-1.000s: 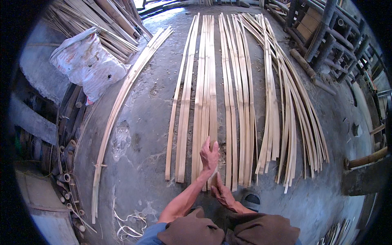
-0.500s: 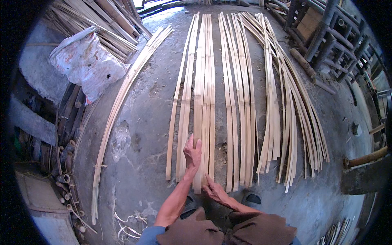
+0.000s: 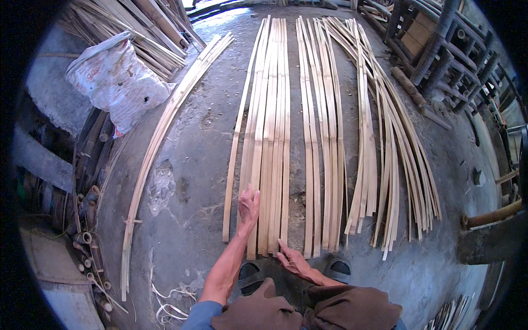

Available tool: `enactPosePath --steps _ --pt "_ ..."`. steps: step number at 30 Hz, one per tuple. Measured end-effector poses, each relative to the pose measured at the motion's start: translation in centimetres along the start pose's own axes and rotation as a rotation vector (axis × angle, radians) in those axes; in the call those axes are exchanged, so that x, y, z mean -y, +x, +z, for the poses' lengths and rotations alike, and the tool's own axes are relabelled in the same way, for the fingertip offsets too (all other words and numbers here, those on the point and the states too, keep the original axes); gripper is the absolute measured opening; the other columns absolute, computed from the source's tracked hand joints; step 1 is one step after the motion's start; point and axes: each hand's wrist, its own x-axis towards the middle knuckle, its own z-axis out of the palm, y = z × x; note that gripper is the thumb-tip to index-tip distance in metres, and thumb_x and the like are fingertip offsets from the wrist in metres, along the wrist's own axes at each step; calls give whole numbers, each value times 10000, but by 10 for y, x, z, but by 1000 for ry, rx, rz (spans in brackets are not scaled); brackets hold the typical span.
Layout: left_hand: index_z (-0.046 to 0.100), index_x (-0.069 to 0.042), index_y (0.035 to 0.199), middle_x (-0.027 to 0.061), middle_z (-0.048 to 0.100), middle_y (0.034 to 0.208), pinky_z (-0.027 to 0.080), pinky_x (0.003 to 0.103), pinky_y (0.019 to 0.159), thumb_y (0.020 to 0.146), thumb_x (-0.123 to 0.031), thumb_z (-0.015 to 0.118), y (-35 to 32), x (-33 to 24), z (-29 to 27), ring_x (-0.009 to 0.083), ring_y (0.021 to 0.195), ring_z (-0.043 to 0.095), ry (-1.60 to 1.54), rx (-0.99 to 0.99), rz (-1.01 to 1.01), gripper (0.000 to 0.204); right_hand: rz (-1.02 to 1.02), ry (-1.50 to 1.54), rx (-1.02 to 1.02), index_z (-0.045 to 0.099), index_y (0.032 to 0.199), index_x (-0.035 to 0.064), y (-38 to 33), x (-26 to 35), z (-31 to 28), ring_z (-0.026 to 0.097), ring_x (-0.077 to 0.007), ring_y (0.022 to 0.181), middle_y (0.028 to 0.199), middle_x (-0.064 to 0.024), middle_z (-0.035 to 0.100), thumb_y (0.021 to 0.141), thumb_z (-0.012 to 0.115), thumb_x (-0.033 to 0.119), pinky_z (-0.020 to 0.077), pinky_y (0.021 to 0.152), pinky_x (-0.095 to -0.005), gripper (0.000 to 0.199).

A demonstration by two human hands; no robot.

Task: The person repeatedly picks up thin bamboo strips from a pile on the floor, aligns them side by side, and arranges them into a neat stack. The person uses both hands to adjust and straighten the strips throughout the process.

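Now left hand (image 3: pixel 248 206) further left on bamboo strips (image 3: pixel 269 137), right hand (image 3: pixel 291 259) lower

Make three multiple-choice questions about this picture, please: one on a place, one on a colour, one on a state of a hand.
1. Where does the white sack lie?
A. at the upper left, beside stacked bamboo
B. on the wooden frame at the right
C. between the person's feet

2. What colour are the bamboo strips on the concrete floor?
A. dark green
B. pale yellow-tan
C. black

3. How is the left hand?
A. closed in a fist in the air
B. holding a knife
C. open, flat on the strips

Answers:
1 A: the sack rests against the bamboo pile at upper left.
2 B: every strip looks light tan.
3 C: its fingers are spread on the near ends; the right hand is open there too.
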Motion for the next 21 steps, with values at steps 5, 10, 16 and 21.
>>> enactPosePath --steps 5,10,16,21 --pt "530 82 1295 275 628 990 507 491 809 910 -211 653 -1 2 6 438 945 625 10 -21 33 499 18 7 27 361 1469 2 1 3 -1 522 -180 690 769 -120 506 989 551 125 462 642 -303 531" --pt "486 36 1355 256 582 1115 509 508 795 916 -247 652 -3 17 20 421 981 625 105 32 -37 548 -48 -49 7 360 1478 27 -2 4 0 498 -186 678 756 -124 461 988 547 114 454 633 -307 532" --pt "450 7 1386 211 522 1190 514 512 771 925 -257 644 -1 7 17 381 1013 624 194 104 -51 565 138 50 115 360 1481 44 -1 15 -12 539 -264 694 788 -195 499 984 552 133 467 658 -352 540" --pt "459 3 1377 185 515 1164 510 501 722 931 -279 632 -3 16 14 363 999 621 240 88 23 556 92 -69 130 354 1477 28 4 13 -9 613 -355 750 847 -280 574 992 543 170 497 717 -408 540"
